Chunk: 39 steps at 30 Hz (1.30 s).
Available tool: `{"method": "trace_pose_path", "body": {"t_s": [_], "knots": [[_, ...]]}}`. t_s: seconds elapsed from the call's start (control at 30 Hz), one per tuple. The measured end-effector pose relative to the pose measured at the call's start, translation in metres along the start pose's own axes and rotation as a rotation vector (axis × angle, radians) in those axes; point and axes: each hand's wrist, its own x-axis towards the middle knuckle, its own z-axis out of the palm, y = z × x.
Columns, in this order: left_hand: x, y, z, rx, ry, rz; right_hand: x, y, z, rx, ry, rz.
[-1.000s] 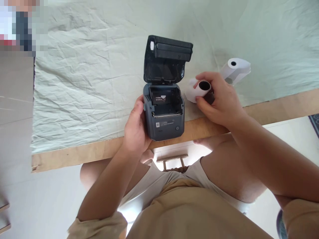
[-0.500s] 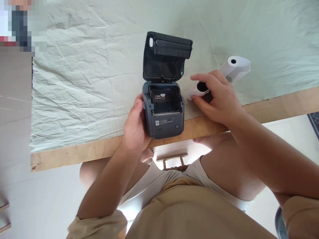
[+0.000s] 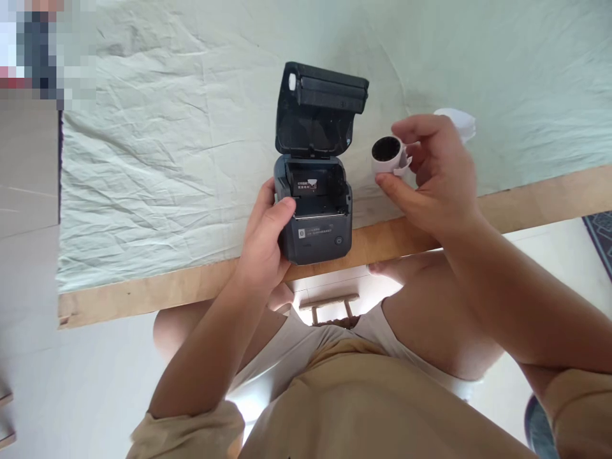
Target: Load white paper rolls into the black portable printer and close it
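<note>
An open dark portable label printer (image 3: pixel 313 229) stands at the table's front edge, its lid (image 3: pixel 320 108) swung up and back. The paper bay (image 3: pixel 318 182) shows no roll inside. My left hand (image 3: pixel 265 239) grips the printer's left side, thumb over the front corner and fingers partly hidden behind. To the right of the printer, my right hand (image 3: pixel 440 169) pinches a small white paper roll (image 3: pixel 382 167) between thumb and forefinger. That roll has a wide dark hollow core and a loose paper end sticking out on its right. Behind my right hand lies a second white roll (image 3: pixel 459 121), mostly covered.
A pale green wrinkled cloth (image 3: pixel 182 159) covers the table, leaving a bare wooden front edge (image 3: pixel 157 290). My legs and a wooden stool part (image 3: pixel 329 301) are below. At the upper left a patch is pixelated.
The small roll has turned more upright in my right hand, and a loose paper end now shows. My left thumb has moved onto the printer's front corner. My right hand now covers more of the second roll.
</note>
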Motion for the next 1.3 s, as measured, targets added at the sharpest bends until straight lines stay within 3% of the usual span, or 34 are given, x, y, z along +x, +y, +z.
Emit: {"method": "trace_pose_path", "body": {"t_s": [0.13, 0.3, 0.5, 0.73, 1.0, 1.17, 1.3], "knots": [[-0.002, -0.002, 0.0, 0.023, -0.011, 0.018, 0.007, -0.033, 0.007, -0.009, 0.112, -0.146], [-0.001, -0.004, 0.001, 0.047, -0.006, 0.069, 0.026, -0.073, 0.021, -0.212, -0.015, -0.247], [-0.002, -0.002, -0.001, 0.039, -0.003, 0.029, 0.034, -0.063, 0.029, -0.207, -0.219, -0.247], [-0.001, 0.0, 0.0, 0.013, -0.016, 0.012, 0.018, -0.069, 0.031, -0.12, -0.025, -0.437], [-0.003, 0.005, 0.001, 0.068, -0.015, -0.019, -0.002, -0.068, 0.036, -0.064, -0.112, -0.526], [-0.002, 0.005, 0.0, 0.141, 0.012, -0.031, 0.015, -0.052, 0.027, -0.01, 0.107, -0.304], [0.002, 0.004, -0.004, 0.178, -0.023, 0.004, 0.025, -0.034, 0.029, 0.086, 0.021, -0.176]]}}
